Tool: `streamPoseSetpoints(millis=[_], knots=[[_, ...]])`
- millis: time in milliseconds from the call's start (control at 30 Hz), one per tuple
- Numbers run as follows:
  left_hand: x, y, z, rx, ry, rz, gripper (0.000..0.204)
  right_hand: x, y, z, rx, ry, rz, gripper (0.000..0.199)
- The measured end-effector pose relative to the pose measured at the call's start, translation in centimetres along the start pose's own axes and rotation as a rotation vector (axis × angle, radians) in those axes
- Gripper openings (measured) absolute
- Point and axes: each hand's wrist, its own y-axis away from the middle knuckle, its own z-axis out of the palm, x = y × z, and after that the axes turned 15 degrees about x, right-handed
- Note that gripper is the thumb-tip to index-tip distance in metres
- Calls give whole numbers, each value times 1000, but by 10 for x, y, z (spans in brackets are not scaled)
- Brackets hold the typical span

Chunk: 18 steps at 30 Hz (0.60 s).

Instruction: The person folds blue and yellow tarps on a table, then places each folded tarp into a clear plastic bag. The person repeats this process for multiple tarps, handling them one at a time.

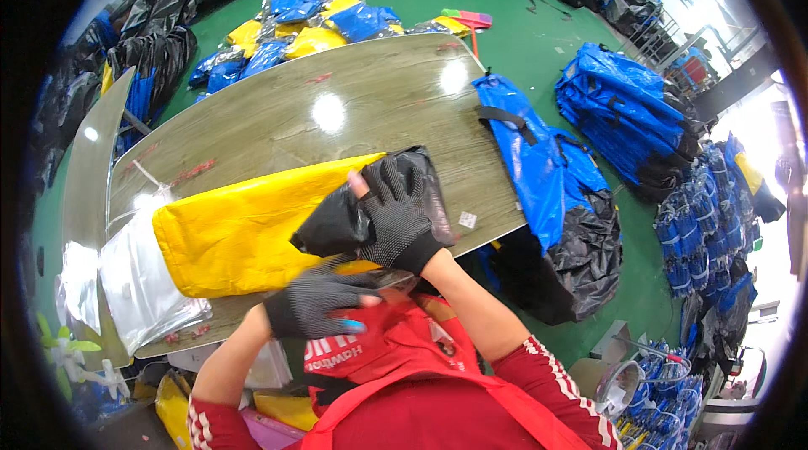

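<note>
A long yellow bag (244,227) with a black end (332,227) lies across the table in front of me, the black part folded back over the yellow. My right hand (397,210), in a dark dotted glove with a bare thumb tip, presses flat on the black part with its fingers spread. My left hand (326,303), gloved alike with a bright blue patch near a fingertip, hovers close to my apron at the bag's near edge. Its fingers are stretched out, slightly blurred, and nothing shows in them.
Clear plastic sleeves (139,282) lie at the table's left end. Blue bags (526,159) hang over the right edge of the table (396,88). Packed blue and yellow bundles (316,39) lie beyond it, and a blue stack (619,109) stands on the green floor.
</note>
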Motion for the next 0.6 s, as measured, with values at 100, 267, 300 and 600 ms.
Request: streamPoseSetpoints(millis=[100, 267, 300, 600], knots=[[-5, 72, -63, 359, -714, -607, 50, -16, -5, 16, -295, 225, -71, 102], [-64, 134, -53, 318, -1020, -806, 57, -50, -36, 72, -551, 322, 178, 98], [-71, 143, -49, 366, -1043, -733, 58, -57, -35, 81, -310, 217, 119, 87], [-102, 248, -100, 897, -241, -1484, 74, -78, -32, 141, -278, 295, 216, 67]])
